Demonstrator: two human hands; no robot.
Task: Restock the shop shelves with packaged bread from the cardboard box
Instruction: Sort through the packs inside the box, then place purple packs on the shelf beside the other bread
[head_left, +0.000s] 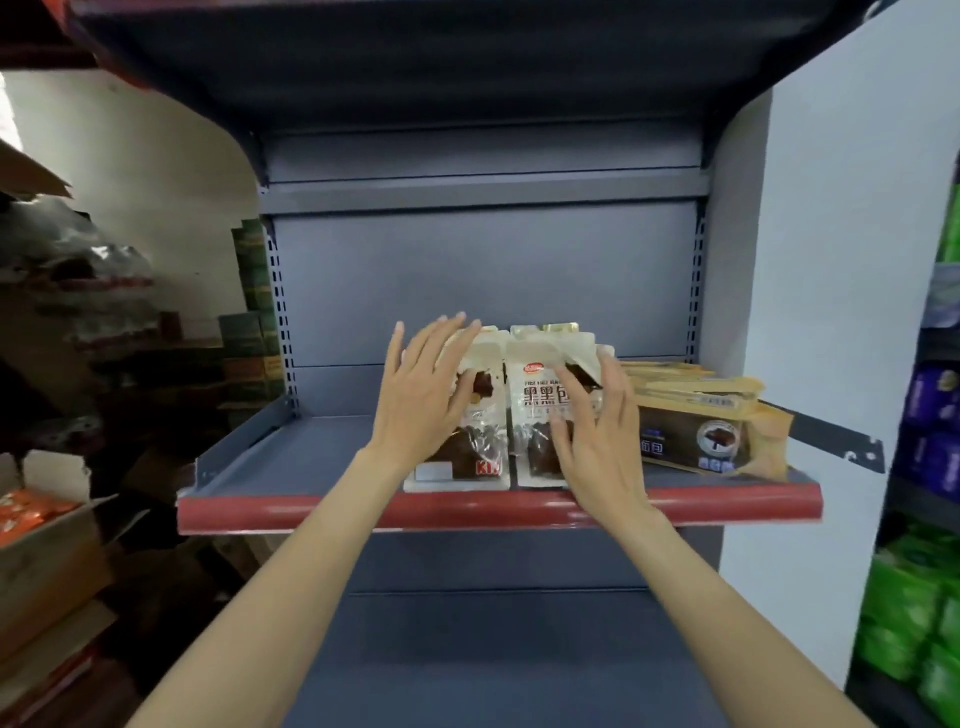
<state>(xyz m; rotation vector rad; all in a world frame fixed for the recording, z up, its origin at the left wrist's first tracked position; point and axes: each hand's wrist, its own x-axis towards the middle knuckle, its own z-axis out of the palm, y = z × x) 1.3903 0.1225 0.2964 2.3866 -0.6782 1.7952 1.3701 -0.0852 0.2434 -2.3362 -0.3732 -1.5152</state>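
Note:
Two stacks of white bread packs with dark bread showing lie side by side on the grey shelf (291, 452), behind its red front lip. My left hand (423, 395) lies flat with spread fingers on the left stack (480, 457). My right hand (597, 431) rests, fingers apart, on the right stack (535, 395), its fingertips at the stack's right edge. Neither hand grips a pack. To the right lies a pile of tan and dark brown bread packs (696, 421). The lower parts of both white stacks are partly hidden by my hands.
An open cardboard box (47, 551) with orange packets stands at the lower left. Boxes and bagged goods crowd the left background. Green and purple packs (914, 597) fill the neighbouring rack on the right. The shelf's left half is bare; another shelf hangs overhead.

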